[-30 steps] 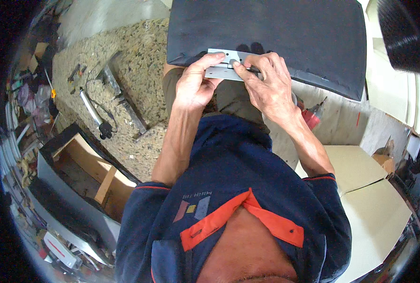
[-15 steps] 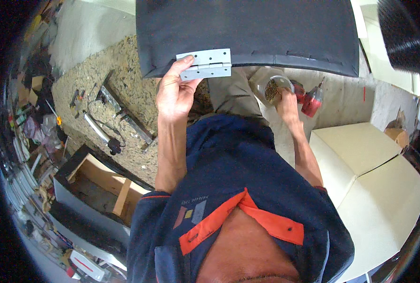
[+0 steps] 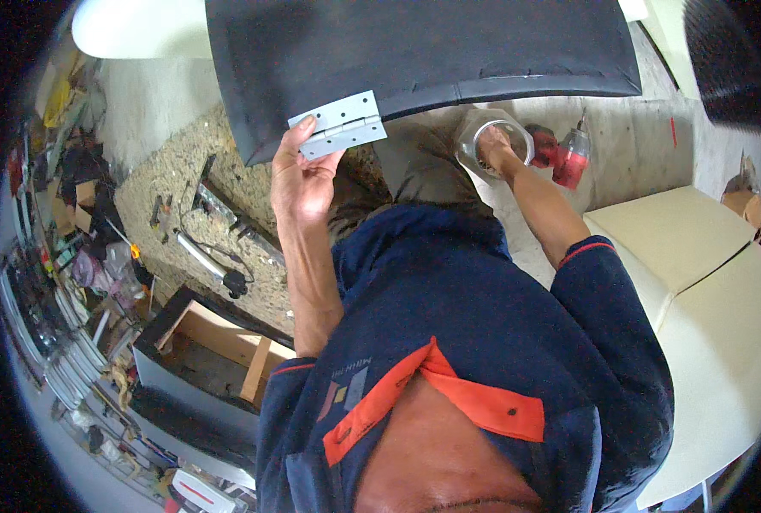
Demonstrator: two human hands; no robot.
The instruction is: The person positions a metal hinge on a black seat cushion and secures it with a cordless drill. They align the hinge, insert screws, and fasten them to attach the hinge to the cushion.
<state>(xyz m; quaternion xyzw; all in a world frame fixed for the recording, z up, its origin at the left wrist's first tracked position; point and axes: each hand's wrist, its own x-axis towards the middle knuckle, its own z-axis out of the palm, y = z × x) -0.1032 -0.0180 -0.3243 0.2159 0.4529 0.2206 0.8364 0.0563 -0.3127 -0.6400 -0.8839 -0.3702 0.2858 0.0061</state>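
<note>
My left hand [image 3: 305, 181] is closed on a light grey metal butt hinge [image 3: 339, 126]. Its thumb presses one leaf, and the hinge lies opened flat with several screw holes showing. The hinge is at the near edge of a black upholstered panel [image 3: 423, 51]; I cannot tell whether it rests on it. Inside the mouth of a clear plastic jar [image 3: 529, 147] is my right hand [image 3: 496, 147]. Its fingertips are down in the jar and hidden from me. Beside the jar, a red and black cordless drill [image 3: 572, 161] has its bit pointing away from me.
Cream upholstered blocks [image 3: 654, 235] stand at the right. On the speckled floor at left lie a long metal bar [image 3: 235, 214] and a silver-handled tool with a cord [image 3: 201, 255]. An open wooden-framed box [image 3: 213, 342] sits at lower left, near a cluttered heap [image 3: 81, 282].
My right hand has gone deeper into the jar. My left hand and the hinge have shifted left, and the hinge is tilted more. The view has moved a little.
</note>
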